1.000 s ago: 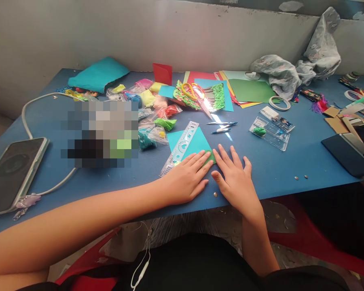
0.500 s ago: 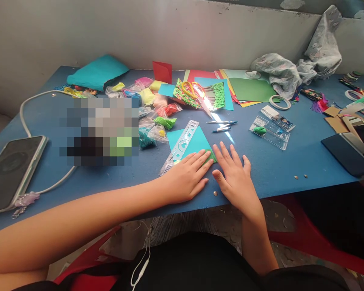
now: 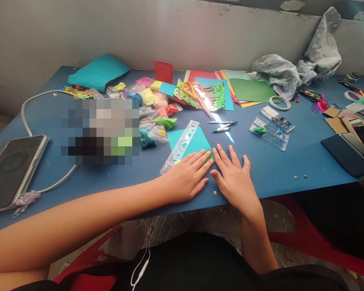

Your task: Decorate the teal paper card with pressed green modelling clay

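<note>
My left hand (image 3: 189, 176) lies flat with its fingers stretched out over the near corner of a blue card (image 3: 200, 139). Under its fingertips shows a piece of green clay (image 3: 210, 155), partly hidden. Just to the right, my right hand (image 3: 233, 173) is spread open, its index finger beside the green clay and the card's right corner; whether it touches them I cannot tell. A clear ruler with cut-out shapes (image 3: 182, 145) lies slanted across the card, its lower end close to my left hand. Two pens (image 3: 222, 126) rest beyond the card.
Scissors (image 3: 197, 93) lie on decorated card behind the pens. Bags of coloured clay (image 3: 162, 121) are heaped at left, near a phone (image 3: 16, 169) with a cable. A clear case (image 3: 269, 131), tape roll (image 3: 280, 102) and coloured paper (image 3: 251, 89) sit at right.
My right hand has shifted slightly left, closer to the left hand and the green clay. The left hand stays flat in place on the card.
</note>
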A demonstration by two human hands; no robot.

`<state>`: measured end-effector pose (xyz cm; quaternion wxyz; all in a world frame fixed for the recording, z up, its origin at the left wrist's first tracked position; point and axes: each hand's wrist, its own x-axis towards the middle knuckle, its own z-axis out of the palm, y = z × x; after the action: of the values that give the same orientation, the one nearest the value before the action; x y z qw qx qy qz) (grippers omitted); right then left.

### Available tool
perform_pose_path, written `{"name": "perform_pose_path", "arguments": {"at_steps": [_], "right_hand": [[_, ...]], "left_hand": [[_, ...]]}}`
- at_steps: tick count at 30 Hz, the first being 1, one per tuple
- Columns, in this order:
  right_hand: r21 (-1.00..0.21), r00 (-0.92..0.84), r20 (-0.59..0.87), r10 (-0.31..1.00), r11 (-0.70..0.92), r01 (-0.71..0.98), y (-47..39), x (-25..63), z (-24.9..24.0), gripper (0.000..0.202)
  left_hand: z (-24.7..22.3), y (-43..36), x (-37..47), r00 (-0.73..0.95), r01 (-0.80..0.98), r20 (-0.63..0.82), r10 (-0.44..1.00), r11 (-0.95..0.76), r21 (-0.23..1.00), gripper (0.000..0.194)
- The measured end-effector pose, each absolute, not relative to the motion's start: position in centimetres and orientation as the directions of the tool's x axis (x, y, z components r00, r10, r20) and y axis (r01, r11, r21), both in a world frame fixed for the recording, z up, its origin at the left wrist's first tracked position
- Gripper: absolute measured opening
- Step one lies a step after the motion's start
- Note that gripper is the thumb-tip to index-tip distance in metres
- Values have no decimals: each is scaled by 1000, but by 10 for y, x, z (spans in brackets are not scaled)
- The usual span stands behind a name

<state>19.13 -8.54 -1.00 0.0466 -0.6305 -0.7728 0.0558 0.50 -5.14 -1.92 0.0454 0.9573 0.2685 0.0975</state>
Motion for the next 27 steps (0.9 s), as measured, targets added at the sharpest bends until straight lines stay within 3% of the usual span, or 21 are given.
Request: {"name": "perform_pose_path", "arguments": {"at_steps": [6,15,20,27], "right_hand": [[-129,-195,33,980,197,972,-86,191,-12,74],[-131,-182,97,978,194,972,-86,191,-13,70],[-69,-238,57,970,242,968,-86,189,-11,62],[-77,-296,46,954,298,951,-85,189,-10,62]], "left_hand": [[-20,-51,5,836,499,206,508,-861,99,53],[-14,-66,5,740,550,542,397,-821,-150,39],[-15,-79,7,679,659,555,481,-732,-172,37],[-16,-81,8,683,661,523,510,-736,-146,39]]}}
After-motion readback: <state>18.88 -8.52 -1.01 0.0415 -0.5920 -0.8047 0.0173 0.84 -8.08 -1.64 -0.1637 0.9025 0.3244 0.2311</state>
